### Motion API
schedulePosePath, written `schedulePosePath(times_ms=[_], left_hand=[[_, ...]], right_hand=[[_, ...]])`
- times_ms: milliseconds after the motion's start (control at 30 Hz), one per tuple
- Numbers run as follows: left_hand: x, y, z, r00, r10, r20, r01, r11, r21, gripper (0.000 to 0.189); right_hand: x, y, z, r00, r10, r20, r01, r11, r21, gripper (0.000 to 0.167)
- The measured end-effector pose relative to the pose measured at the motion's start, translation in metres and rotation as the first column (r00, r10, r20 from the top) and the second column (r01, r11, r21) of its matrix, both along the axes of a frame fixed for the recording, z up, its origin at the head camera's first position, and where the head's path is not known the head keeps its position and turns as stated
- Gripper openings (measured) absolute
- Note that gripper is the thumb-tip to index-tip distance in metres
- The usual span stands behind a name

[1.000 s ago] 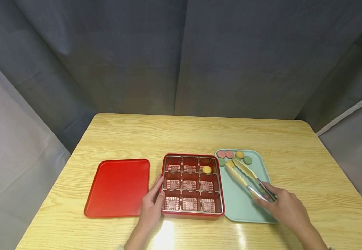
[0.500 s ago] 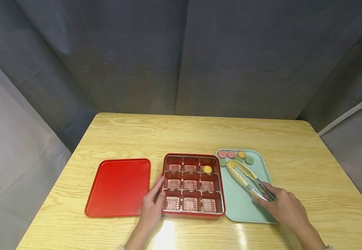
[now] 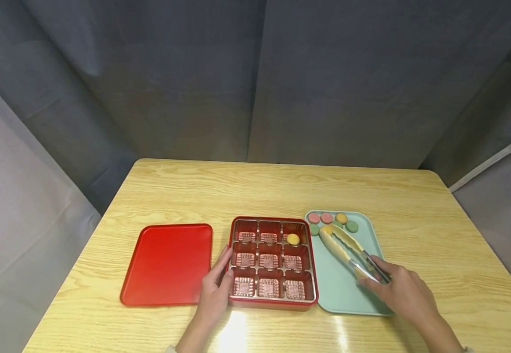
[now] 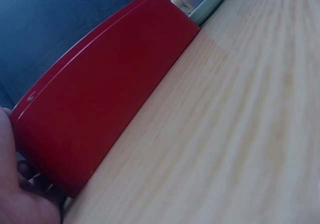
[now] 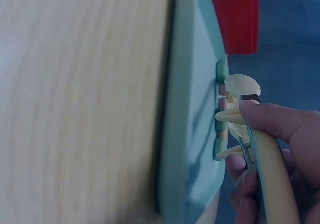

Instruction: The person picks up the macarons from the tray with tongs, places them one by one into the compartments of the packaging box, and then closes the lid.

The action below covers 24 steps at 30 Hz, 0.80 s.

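My right hand (image 3: 407, 294) grips metal tongs (image 3: 363, 262) with cream tips over the mint-green tray (image 3: 348, 299). The tips stand on both sides of a yellow macaron (image 3: 326, 229); whether they pinch it I cannot tell. Around it lie pink macarons (image 3: 314, 217), green macarons (image 3: 351, 226) and another yellow one (image 3: 341, 218). My left hand (image 3: 213, 289) rests against the left wall of the red box (image 3: 273, 305), thumb near its front corner; the left wrist view shows that hand (image 4: 25, 199) at the box end. One yellow macaron (image 3: 293, 239) sits in the box's back right compartment.
A flat red lid (image 3: 167, 264) lies left of the box. The box and the tray stand side by side on the wooden table (image 3: 220, 191), almost touching. Grey curtains (image 3: 193, 88) hang behind the table and at its sides.
The tongs' tips have come closer together around the front yellow macaron. My left hand and the box have stayed where they were.
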State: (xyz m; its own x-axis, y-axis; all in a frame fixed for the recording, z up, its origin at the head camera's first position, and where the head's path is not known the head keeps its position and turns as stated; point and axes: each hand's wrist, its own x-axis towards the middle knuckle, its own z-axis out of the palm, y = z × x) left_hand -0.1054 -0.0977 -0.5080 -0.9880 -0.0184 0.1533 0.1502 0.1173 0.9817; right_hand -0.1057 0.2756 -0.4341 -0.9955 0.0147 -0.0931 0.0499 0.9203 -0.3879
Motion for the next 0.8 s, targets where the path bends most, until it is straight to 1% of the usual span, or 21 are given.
schedulePosePath(times_ms=[200,433,633,800], left_hand=[[0.000,0.000,0.000,1.000,0.004,-0.008,-0.004,1.000,-0.008,0.049],[0.001,0.001,0.001,1.000,0.006,0.021,-0.005,1.000,-0.022,0.050],[0.000,0.000,0.000,1.000,0.004,0.004,-0.004,1.000,-0.025,0.049],[0.000,0.000,-0.001,1.000,0.004,-0.019,-0.004,1.000,-0.020,0.048]], right_hand=[[0.000,-0.006,0.010,0.997,0.011,-0.070,-0.011,1.000,-0.001,0.077],[0.000,-0.020,0.021,0.991,0.027,-0.132,-0.028,1.000,-0.006,0.072],[0.000,-0.031,0.027,0.990,0.033,-0.138,-0.036,0.999,-0.018,0.072],[0.000,-0.041,0.031,0.993,0.047,-0.111,-0.051,0.998,-0.037,0.073]])
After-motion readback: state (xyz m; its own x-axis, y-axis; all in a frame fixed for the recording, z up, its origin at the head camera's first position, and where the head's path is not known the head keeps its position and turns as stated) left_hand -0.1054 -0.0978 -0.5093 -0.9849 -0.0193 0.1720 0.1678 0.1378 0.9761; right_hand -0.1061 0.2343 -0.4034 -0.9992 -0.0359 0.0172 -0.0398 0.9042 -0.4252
